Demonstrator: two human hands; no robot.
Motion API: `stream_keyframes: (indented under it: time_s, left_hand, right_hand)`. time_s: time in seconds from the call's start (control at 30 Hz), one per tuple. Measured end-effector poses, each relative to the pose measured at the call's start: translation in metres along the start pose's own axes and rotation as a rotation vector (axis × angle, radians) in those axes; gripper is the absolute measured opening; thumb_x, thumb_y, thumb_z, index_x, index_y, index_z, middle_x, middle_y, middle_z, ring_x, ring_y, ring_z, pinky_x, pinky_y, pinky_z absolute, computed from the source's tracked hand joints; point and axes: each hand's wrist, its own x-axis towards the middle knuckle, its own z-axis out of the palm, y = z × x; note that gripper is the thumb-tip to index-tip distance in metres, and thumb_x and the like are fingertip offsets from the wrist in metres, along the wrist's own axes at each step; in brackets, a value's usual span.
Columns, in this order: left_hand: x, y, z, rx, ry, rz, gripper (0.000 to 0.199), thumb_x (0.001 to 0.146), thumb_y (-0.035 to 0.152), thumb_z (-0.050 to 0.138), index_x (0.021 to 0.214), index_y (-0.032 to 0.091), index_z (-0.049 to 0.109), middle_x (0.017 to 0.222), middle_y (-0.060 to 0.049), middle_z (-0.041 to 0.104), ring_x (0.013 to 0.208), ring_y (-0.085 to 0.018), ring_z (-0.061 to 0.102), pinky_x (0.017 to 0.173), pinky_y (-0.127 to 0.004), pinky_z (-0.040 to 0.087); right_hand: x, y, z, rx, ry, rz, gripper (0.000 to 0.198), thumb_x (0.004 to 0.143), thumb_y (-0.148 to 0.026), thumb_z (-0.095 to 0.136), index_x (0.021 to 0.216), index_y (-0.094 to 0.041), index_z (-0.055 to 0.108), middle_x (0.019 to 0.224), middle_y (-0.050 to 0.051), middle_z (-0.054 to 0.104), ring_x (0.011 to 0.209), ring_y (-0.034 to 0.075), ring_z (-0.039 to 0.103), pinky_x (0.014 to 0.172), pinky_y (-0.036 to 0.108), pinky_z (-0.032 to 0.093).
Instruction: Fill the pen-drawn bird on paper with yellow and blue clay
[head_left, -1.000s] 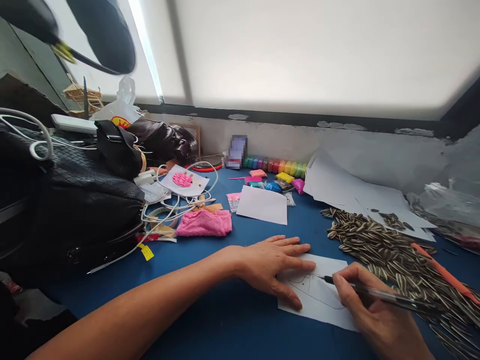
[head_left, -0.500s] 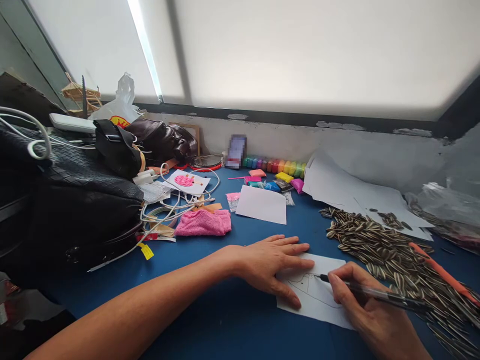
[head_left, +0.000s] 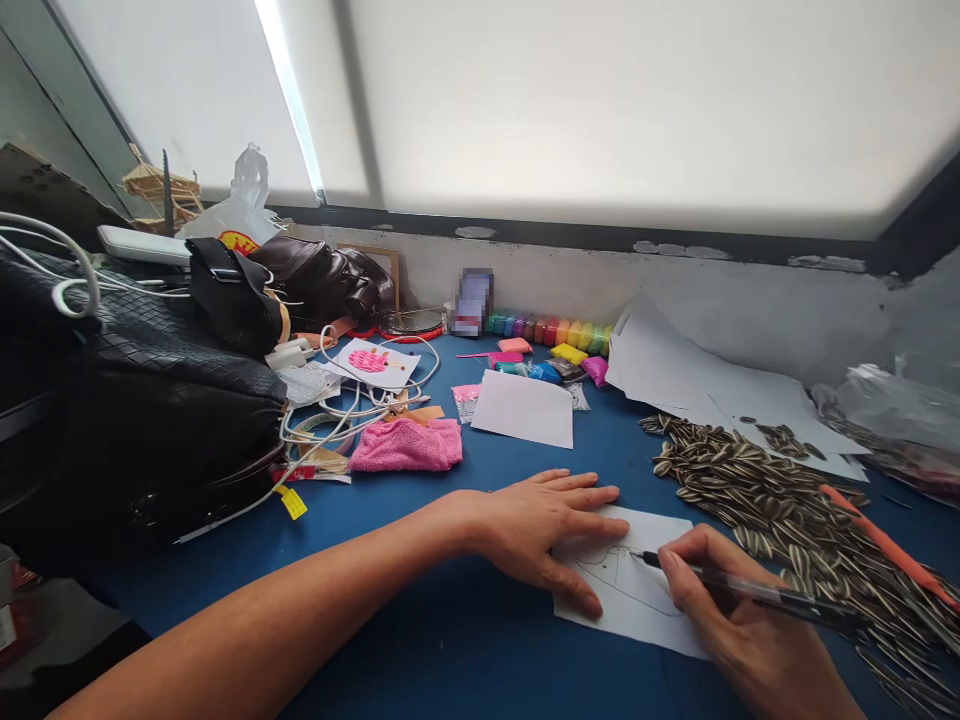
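Observation:
A white sheet of paper (head_left: 637,600) with a thin line drawing on it lies on the blue tabletop. My left hand (head_left: 551,530) rests flat, fingers spread, over the paper's left side and the table beside it. In my right hand (head_left: 739,610) is a black pen (head_left: 765,592), pinched between thumb and fingers. Its tip touches the paper near the drawn curves, right of my left fingertips. The lower right part of the sheet is hidden under my right hand.
Striped sunflower seeds (head_left: 780,500) are heaped at right, with an orange stick (head_left: 889,545) across them. Behind lie blank paper (head_left: 523,408), colored clay packs (head_left: 568,354) and a propped phone (head_left: 472,302). A pink cloth (head_left: 409,445), cables and a black bag (head_left: 172,400) crowd the left.
The pen tip has shifted very slightly on the paper, along with small movement of my right fingers. My left hand stays in place.

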Motion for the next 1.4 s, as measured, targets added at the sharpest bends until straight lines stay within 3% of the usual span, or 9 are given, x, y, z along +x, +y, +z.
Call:
stream_keyframes:
  time_s: [0.23, 0.43, 0.53, 0.7, 0.9, 1.23, 1.4]
  left_hand:
    - [0.001, -0.001, 0.001, 0.000, 0.003, 0.003, 0.079, 0.085, 0.059, 0.056, 0.149, 0.021, 0.031, 0.160, -0.011, 0.012, 0.149, -0.026, 0.002, 0.119, -0.044, 0.007]
    - [0.000, -0.001, 0.002, -0.008, 0.020, 0.016, 0.079, 0.085, 0.061, 0.056, 0.149, 0.021, 0.033, 0.160, -0.013, 0.014, 0.149, -0.026, 0.002, 0.119, -0.043, 0.007]
    - [0.000, -0.001, 0.002, -0.011, 0.023, 0.016, 0.079, 0.084, 0.061, 0.056, 0.149, 0.021, 0.033, 0.160, -0.013, 0.014, 0.149, -0.026, 0.002, 0.119, -0.043, 0.007]
    - [0.000, -0.001, 0.002, -0.015, 0.015, 0.010, 0.079, 0.085, 0.061, 0.056, 0.149, 0.020, 0.033, 0.160, -0.012, 0.013, 0.149, -0.026, 0.002, 0.119, -0.045, 0.006]
    - [0.001, -0.001, 0.002, -0.014, 0.014, 0.004, 0.079, 0.085, 0.060, 0.056, 0.149, 0.021, 0.033, 0.160, -0.011, 0.012, 0.149, -0.025, 0.001, 0.119, -0.044, 0.006]
    - [0.000, 0.000, 0.000, -0.011, 0.002, 0.001, 0.078, 0.085, 0.060, 0.055, 0.149, 0.020, 0.032, 0.160, -0.012, 0.013, 0.149, -0.026, 0.002, 0.119, -0.047, 0.007]
    - [0.000, 0.001, 0.000, -0.012, 0.001, -0.003, 0.078, 0.085, 0.060, 0.055, 0.149, 0.021, 0.032, 0.160, -0.012, 0.013, 0.149, -0.027, 0.002, 0.119, -0.047, 0.007]
  right_hand:
    - [0.000, 0.007, -0.001, -0.005, -0.050, 0.023, 0.030, 0.088, -0.044, 0.049, 0.065, -0.025, 0.052, 0.055, -0.005, 0.045, 0.048, 0.013, 0.041, 0.045, 0.025, 0.033]
    - [0.007, 0.021, -0.006, -0.114, -0.039, -0.100, 0.031, 0.088, -0.045, 0.048, 0.065, -0.026, 0.055, 0.052, -0.005, 0.051, 0.042, 0.012, 0.046, 0.038, 0.023, 0.036]
    - [0.007, 0.022, -0.007, -0.141, 0.001, -0.098, 0.031, 0.089, -0.043, 0.047, 0.065, -0.026, 0.054, 0.052, -0.005, 0.050, 0.043, 0.012, 0.047, 0.039, 0.023, 0.037]
    - [0.008, 0.023, -0.009, -0.160, -0.057, -0.210, 0.028, 0.090, -0.039, 0.048, 0.067, -0.025, 0.057, 0.053, -0.005, 0.055, 0.043, 0.012, 0.052, 0.039, 0.021, 0.041]
    - [0.012, 0.014, -0.007, -0.165, 0.025, -0.266, 0.027, 0.087, -0.035, 0.049, 0.063, -0.025, 0.056, 0.049, -0.006, 0.053, 0.039, 0.011, 0.050, 0.037, 0.019, 0.040]
    - [0.011, 0.024, -0.008, -0.204, -0.064, -0.246, 0.029, 0.092, -0.037, 0.047, 0.067, -0.025, 0.056, 0.054, -0.005, 0.055, 0.044, 0.011, 0.054, 0.041, 0.019, 0.041]
    - [0.011, 0.021, -0.006, -0.173, -0.024, -0.217, 0.030, 0.088, -0.038, 0.047, 0.062, -0.025, 0.055, 0.050, -0.006, 0.053, 0.042, 0.012, 0.051, 0.039, 0.020, 0.040]
